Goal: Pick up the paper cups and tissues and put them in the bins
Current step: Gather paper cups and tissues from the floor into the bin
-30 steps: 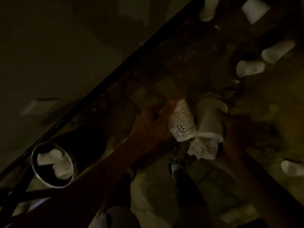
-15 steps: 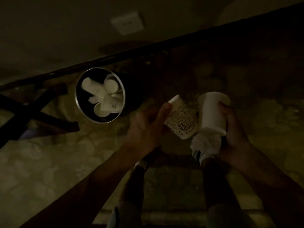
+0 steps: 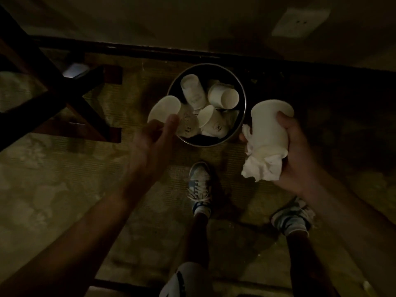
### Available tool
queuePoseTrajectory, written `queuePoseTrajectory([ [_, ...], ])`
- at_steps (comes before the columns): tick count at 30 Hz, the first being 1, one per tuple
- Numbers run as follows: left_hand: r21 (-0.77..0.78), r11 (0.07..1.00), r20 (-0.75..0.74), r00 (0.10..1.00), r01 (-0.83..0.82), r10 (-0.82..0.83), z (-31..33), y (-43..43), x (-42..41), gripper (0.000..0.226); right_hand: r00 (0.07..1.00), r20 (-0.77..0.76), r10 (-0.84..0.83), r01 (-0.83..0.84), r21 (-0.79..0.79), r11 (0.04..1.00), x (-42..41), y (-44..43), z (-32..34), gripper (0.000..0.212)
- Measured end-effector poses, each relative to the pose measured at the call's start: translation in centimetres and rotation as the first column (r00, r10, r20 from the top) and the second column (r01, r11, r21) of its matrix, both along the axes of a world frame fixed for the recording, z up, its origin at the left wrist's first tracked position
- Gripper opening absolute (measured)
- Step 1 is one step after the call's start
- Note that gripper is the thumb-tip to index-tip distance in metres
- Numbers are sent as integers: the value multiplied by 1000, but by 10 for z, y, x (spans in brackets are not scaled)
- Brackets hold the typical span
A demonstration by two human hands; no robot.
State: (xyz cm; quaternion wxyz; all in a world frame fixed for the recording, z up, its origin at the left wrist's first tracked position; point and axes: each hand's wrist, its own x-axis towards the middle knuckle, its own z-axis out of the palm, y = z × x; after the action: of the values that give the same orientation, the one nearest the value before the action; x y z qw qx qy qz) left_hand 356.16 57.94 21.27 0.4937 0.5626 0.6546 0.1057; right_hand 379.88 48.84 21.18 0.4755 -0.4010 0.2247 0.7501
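A round dark bin [image 3: 241,123] with a metal rim stands on the floor in front of my feet, with several white paper cups [image 3: 222,96] lying inside. My left hand [image 3: 154,142], blurred, pinches a printed paper cup [image 3: 166,109] by its mouth. That cup hangs tilted over the bin's left rim. Just right of the bin, my right hand [image 3: 297,155] grips a plain white paper cup [image 3: 269,127]. It also holds a crumpled white tissue [image 3: 260,170] bunched under the cup's base.
Dark wooden furniture legs [image 3: 81,108] cross at the left, close to the bin. A dark skirting [image 3: 192,50] and wall with a socket plate [image 3: 300,22] lie behind it. My two shoes [image 3: 199,185] stand on patterned carpet.
The view has swung so the bin now lies straight ahead. My left hand has carried the printed cup left and forward over the bin's rim. The right hand keeps its cup and tissue.
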Motion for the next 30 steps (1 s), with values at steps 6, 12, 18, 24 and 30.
queuePoseTrajectory([
  [6, 47, 911, -281, 880, 411, -382, -72, 42, -12, 51, 997, 68, -37, 40, -39, 998, -18, 11, -15, 51],
  [12, 47, 783, -341, 747, 620, -571, -135, 58, -20, 78, 995, 65, -75, 80, -76, 994, -18, 9, -29, 52],
  [18, 8, 742, -323, 704, 670, -632, -147, 59, 1, 79, 988, 78, -130, 137, -94, 986, -20, 5, -31, 61],
  [24, 75, 808, -307, 784, 585, -539, -115, 58, 7, 66, 978, 12, -208, 208, -109, 972, -19, 5, -33, 70],
  [30, 9, 913, 236, 887, 407, -397, -38, -6, 22, 44, 958, 27, -287, 288, -163, 944, -25, 9, -30, 63],
])
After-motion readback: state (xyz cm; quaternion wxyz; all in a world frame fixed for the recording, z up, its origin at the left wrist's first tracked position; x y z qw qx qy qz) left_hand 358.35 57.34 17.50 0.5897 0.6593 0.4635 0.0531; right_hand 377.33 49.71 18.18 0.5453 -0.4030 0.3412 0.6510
